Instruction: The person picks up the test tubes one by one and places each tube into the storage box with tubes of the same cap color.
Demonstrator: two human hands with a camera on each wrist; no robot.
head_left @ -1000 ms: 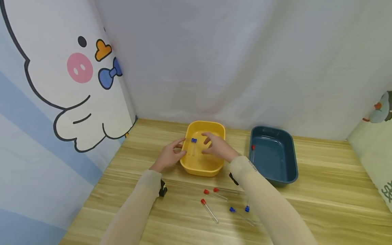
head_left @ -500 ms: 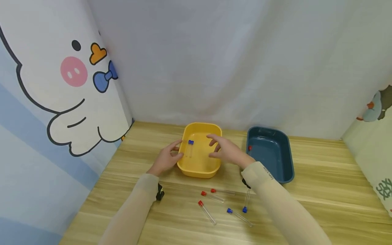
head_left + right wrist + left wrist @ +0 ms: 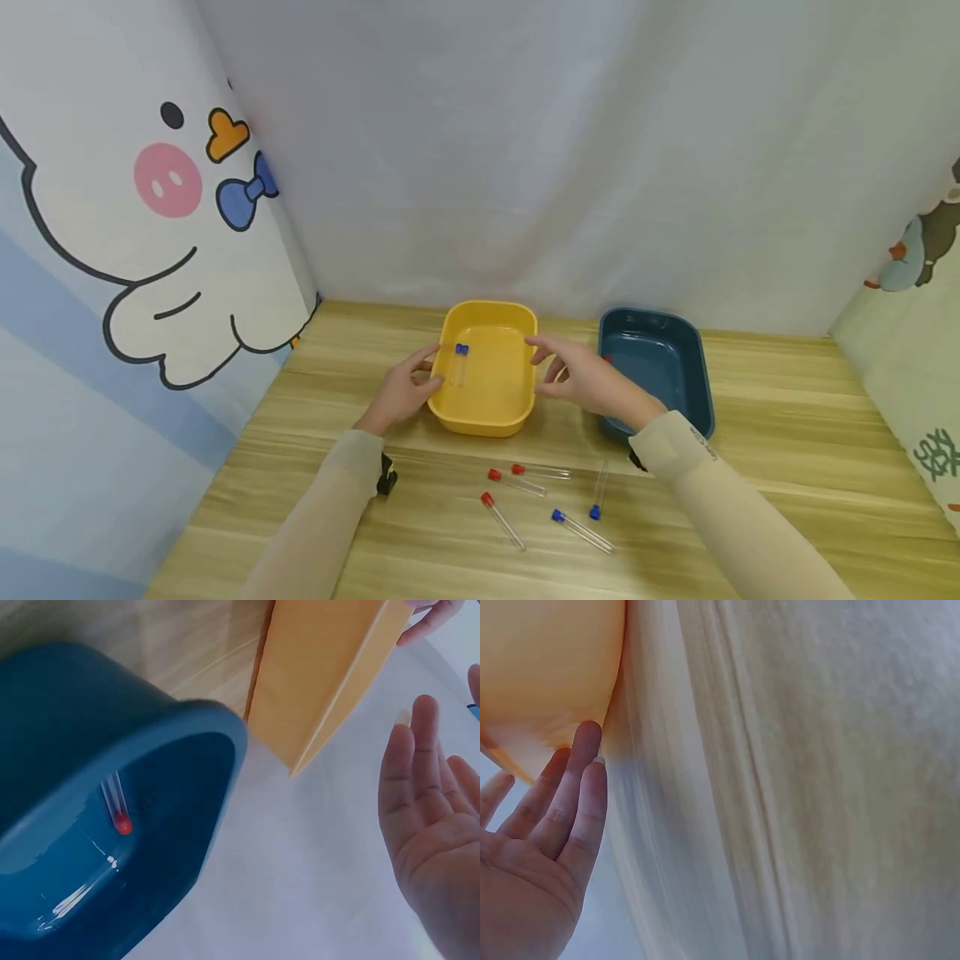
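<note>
Apart on the wooden table (image 3: pixel 420 533) stand a blue tray (image 3: pixel 663 365) and a yellow tray (image 3: pixel 491 375). The left hand (image 3: pixel 397 394), fingers relaxed, touches the yellow tray's side; the right hand (image 3: pixel 588 377), free, hovers by its opposite rim. Two blue-capped tubes (image 3: pixel 464 350) lie in the yellow tray.

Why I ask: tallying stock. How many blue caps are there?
4: two blue caps side by side in the yellow tray, two more on the table. Others may be hidden.
</note>
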